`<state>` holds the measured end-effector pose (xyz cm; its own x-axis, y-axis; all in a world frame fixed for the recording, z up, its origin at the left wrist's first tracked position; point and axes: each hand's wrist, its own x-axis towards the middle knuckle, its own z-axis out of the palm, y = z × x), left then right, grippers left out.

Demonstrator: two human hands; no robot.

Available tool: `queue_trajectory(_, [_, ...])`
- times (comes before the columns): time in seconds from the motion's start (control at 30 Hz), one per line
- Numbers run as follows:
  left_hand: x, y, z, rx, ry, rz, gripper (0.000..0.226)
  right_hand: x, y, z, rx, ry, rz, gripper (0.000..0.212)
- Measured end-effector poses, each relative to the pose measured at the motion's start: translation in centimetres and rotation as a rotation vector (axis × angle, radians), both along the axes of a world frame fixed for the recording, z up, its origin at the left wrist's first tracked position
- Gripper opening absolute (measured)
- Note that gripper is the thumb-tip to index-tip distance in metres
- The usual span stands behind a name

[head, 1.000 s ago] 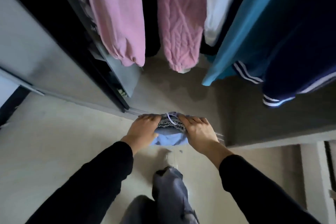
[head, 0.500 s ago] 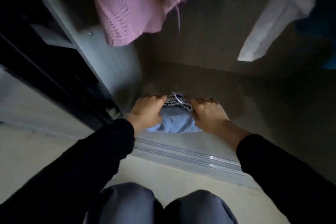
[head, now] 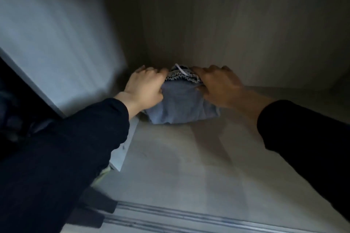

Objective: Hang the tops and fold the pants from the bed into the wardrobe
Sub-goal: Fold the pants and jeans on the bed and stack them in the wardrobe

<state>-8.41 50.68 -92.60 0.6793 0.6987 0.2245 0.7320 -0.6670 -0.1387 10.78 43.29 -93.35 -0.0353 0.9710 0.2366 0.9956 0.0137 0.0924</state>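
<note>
Mid-frame, the folded blue pants sit on the wardrobe floor, left hand and right hand clutching their sides.

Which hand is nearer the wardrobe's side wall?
The left hand, beside the pale side wall; the right hand grips the folded blue pants on their other side.

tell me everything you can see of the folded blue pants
The folded pants are a compact bundle of soft light-blue cloth. At the top is a waistband with a black-and-white zigzag pattern and a white drawstring. The bundle appears to sit on the pale wardrobe floor, deep inside near the back wall. The left hand grips its left side and the right hand its right side, fingers curled over the top. The view is dim and slightly blurred.
</note>
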Motion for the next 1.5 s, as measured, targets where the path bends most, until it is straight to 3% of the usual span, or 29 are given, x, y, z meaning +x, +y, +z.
queue_trajectory(0.07, [0.7,1.8,-0.6,0.079,-0.060,0.034,0.062,0.6,2.0,-0.4,0.145,-0.103,0.001,0.059])
queue_trajectory(0.17, [1.4,3.2,-4.7,0.177,-0.146,0.026,0.075,0.8,3.5,-4.5,0.272,-0.045,-0.024,0.063])
queue_trajectory(0.23, [1.3,3.0,-9.4,0.171,-0.093,0.014,0.065,0.1,3.0,-9.1,0.178,-0.013,-0.031,0.053])
queue_trajectory(0.3, [0.7,2.2,-14.2,0.141,0.009,-0.013,0.054,-1.3,2.0,-13.6,-0.064,0.064,-0.065,0.061])
queue_trajectory(0.4, [0.2,2.0,-17.8,0.066,0.054,-0.043,0.067,-1.2,0.6,-17.1,-0.347,0.161,-0.223,0.056])
queue_trajectory(0.57, [0.8,4.3,-16.1,0.171,0.025,-0.020,0.060,-0.2,3.5,-16.0,-0.333,0.238,-0.154,0.064])
queue_trajectory(0.73, [1.0,3.3,-15.6,0.017,0.040,0.008,0.053,0.7,2.8,-16.5,-0.321,0.329,-0.124,0.064])
queue_trajectory(0.83, [0.5,1.9,-14.7,-0.178,0.114,0.076,0.077,0.5,0.9,-16.2,-0.315,0.379,-0.139,0.064])
queue_trajectory(0.93, [0.9,0.5,-13.1,-0.306,0.138,0.152,0.078,0.0,-0.9,-14.0,-0.331,0.408,-0.183,0.068])
queue_trajectory(1.03, [1.8,-2.4,-11.0,-0.289,0.010,0.132,0.069,-0.4,-3.8,-10.5,-0.283,0.442,-0.246,0.069])
queue_trajectory(1.17, [3.3,-8.4,-5.7,-0.321,-0.097,0.075,0.059,-0.7,-10.2,-4.5,-0.364,0.466,-0.322,0.070])
queue_trajectory(1.37, [5.2,-18.5,8.2,-0.549,0.161,-0.088,0.061,-1.5,-22.2,8.7,-0.556,0.389,-0.396,0.069])
queue_trajectory(1.5, [6.7,-26.0,19.5,-0.627,0.266,-0.181,0.055,-1.8,-30.4,20.2,-0.550,0.436,-0.502,0.060])
